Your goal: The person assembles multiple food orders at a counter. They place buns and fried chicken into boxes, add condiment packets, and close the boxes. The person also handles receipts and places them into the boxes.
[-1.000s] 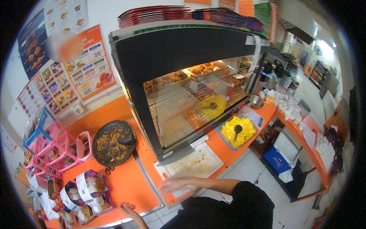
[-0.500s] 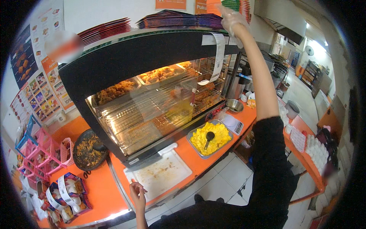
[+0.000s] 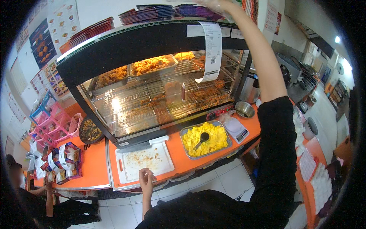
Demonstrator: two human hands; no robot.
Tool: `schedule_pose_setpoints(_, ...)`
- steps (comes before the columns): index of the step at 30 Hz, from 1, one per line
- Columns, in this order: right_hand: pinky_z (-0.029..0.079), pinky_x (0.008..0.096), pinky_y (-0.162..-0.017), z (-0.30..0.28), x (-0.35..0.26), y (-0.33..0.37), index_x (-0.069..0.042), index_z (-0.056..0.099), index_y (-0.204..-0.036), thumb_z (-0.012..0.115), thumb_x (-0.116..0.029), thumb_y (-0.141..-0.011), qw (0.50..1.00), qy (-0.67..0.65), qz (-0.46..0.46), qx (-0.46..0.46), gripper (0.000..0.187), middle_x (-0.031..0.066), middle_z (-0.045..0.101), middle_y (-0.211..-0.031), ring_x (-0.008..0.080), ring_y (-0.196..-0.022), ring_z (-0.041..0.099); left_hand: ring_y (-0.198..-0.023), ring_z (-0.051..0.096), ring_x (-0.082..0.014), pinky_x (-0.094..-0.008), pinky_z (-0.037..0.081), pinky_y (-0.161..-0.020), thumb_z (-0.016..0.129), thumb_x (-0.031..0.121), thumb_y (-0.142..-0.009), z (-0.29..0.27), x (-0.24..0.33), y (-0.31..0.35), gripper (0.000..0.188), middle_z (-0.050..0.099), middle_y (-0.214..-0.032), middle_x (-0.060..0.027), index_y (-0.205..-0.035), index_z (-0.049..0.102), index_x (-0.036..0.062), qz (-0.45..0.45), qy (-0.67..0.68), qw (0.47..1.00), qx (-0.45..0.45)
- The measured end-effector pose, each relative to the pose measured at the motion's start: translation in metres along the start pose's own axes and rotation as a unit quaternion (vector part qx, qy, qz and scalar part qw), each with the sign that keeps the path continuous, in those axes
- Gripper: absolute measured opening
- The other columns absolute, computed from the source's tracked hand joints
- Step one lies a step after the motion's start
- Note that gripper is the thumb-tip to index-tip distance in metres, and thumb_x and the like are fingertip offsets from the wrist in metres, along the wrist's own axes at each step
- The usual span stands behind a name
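Right hand [image 3: 220, 6], in clear glove, raised far, at purple folded cartons [image 3: 198, 11] stacked on top of the black warmer cabinet [image 3: 129, 49]; fingers partly cut off by the frame, so grip and contact can't be told. Left hand [image 3: 146, 178] bare, fingers loosely curled, nothing held, by near edge of white cutting board [image 3: 131, 170]. Knife [image 3: 158, 140] lies along board's far side. Tray of yellow food [image 3: 207, 154] right of board.
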State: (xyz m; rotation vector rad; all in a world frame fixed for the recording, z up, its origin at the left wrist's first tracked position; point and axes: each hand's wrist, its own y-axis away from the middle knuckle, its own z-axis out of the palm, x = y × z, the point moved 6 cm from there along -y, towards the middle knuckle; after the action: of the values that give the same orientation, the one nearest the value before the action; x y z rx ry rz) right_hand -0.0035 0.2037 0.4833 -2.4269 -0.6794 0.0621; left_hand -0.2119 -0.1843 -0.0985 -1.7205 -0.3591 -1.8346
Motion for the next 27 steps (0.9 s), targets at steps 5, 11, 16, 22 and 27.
schedule_pose_setpoints(5, 0.051, 0.0386, -0.089, 0.014, -0.002, -0.032, -0.002, 0.068, -0.111, 0.056, -0.057, -0.087, 1.000, -0.009, -0.015, 0.017, 0.061, 0.0207, 0.067, -0.114, 0.0288, -0.101, 0.066, -0.068, 0.056, -0.0093, -0.0244, 0.048, -0.060, 0.055, 0.009, -0.098, -0.003, 0.000, 0.019, 0.013, 0.053, -0.090, -0.0027, -0.109, 0.049, 0.0041, -0.006, -0.022, 0.999, 0.039)
schedule_pose_setpoints(11, 0.051, 0.0370, -0.088, 0.003, 0.002, -0.035, -0.001, 0.069, -0.109, 0.060, -0.056, -0.085, 0.999, -0.010, -0.012, 0.045, 0.061, 0.0200, 0.068, -0.113, 0.0296, -0.100, 0.066, -0.067, 0.056, -0.0091, -0.0234, 0.046, -0.060, 0.055, 0.011, -0.099, -0.002, 0.003, 0.029, 0.013, 0.056, -0.089, -0.0031, -0.109, 0.051, 0.0036, 0.008, -0.025, 0.998, 0.050)
schedule_pose_setpoints(16, 0.051, 0.0357, -0.088, -0.043, 0.008, 0.010, -0.001, 0.070, -0.108, 0.063, -0.054, -0.083, 0.996, -0.052, 0.048, 0.048, 0.059, 0.0196, 0.068, -0.114, 0.0292, -0.101, 0.065, -0.068, 0.056, -0.0098, -0.0238, 0.046, -0.061, 0.056, 0.012, -0.099, 0.012, 0.008, 0.027, 0.015, 0.055, -0.088, -0.0035, -0.109, 0.050, 0.0036, 0.000, -0.019, 0.998, 0.054)
schedule_pose_setpoints(22, 0.048, 0.0356, -0.096, -0.091, 0.020, 0.132, -0.011, 0.066, -0.120, 0.070, -0.045, -0.080, 0.894, -0.420, 0.054, 0.149, 0.052, 0.0192, 0.063, -0.125, 0.0255, -0.111, 0.062, -0.078, 0.059, -0.0151, -0.0281, 0.049, -0.068, 0.055, 0.021, -0.099, 0.057, 0.061, -0.007, 0.023, 0.057, -0.094, -0.0068, -0.112, 0.051, 0.0028, 0.025, 0.011, 1.000, -0.015)
schedule_pose_setpoints(27, 0.046, 0.0424, -0.099, -0.023, -0.036, 0.259, -0.015, 0.043, -0.141, 0.070, -0.049, -0.079, 0.966, -0.185, -0.037, 0.178, 0.075, 0.0209, 0.052, -0.133, 0.0336, -0.118, 0.056, -0.102, 0.062, -0.0246, -0.0405, 0.051, -0.088, 0.062, 0.037, -0.094, 0.126, 0.113, -0.031, 0.053, 0.060, -0.108, -0.0127, -0.131, 0.043, 0.0033, 0.086, 0.147, 0.982, -0.086)
